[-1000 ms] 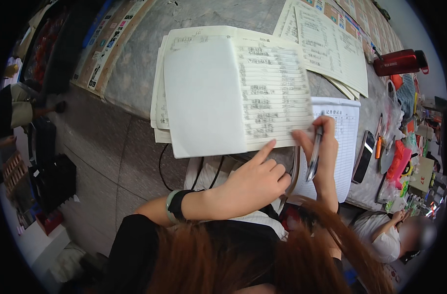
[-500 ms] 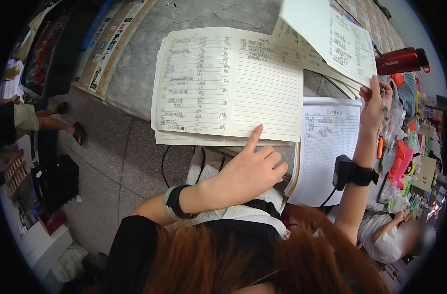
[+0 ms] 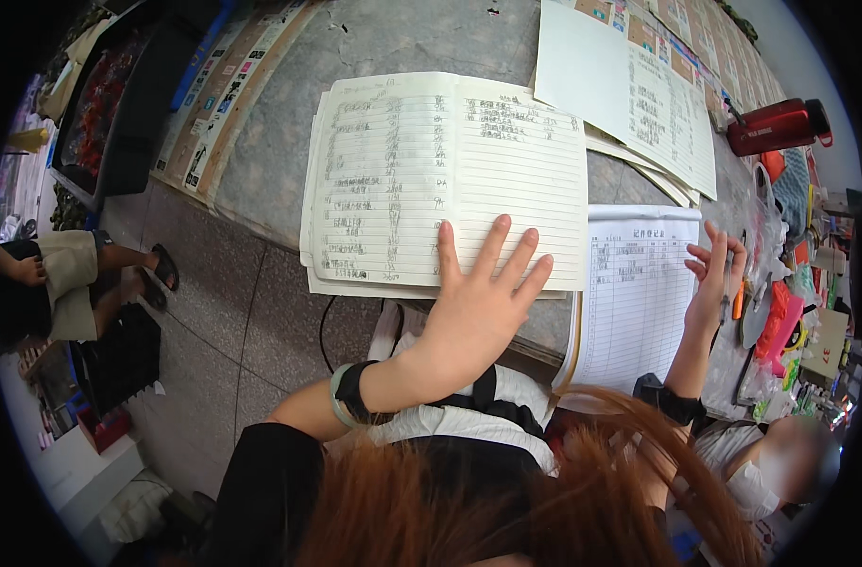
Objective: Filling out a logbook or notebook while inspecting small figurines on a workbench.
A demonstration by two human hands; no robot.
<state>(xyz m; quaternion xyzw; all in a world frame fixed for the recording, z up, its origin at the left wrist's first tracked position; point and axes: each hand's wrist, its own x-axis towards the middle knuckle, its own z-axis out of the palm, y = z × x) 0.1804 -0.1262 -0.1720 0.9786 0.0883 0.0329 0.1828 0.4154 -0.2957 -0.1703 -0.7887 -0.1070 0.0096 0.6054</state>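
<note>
An open lined notebook (image 3: 516,208) lies on the table, handwriting down its left page and across the top of its right page. My left hand (image 3: 469,302) rests over its lower edge, fingers spread and stretched out across the pages. To the right, my right hand (image 3: 717,267) is raised beside a printed form (image 3: 634,321), its fingers partly curled around a slim pen (image 3: 726,300). Beyond the form lie handwritten sheets with a large white page (image 3: 582,71), partly overlapping the notebook's top right corner.
A red bottle (image 3: 778,127) lies on its side at the far right, near an orange marker (image 3: 738,300) and assorted bags. Another person (image 3: 761,463) sits at lower right; a second person's legs (image 3: 119,260) show at left beside a black crate (image 3: 119,364).
My right hand has let go of the white page, which now lies flat, and drawn back toward me. My left hand has gone from pointing with one finger to spreading its fingers on the notebook.
</note>
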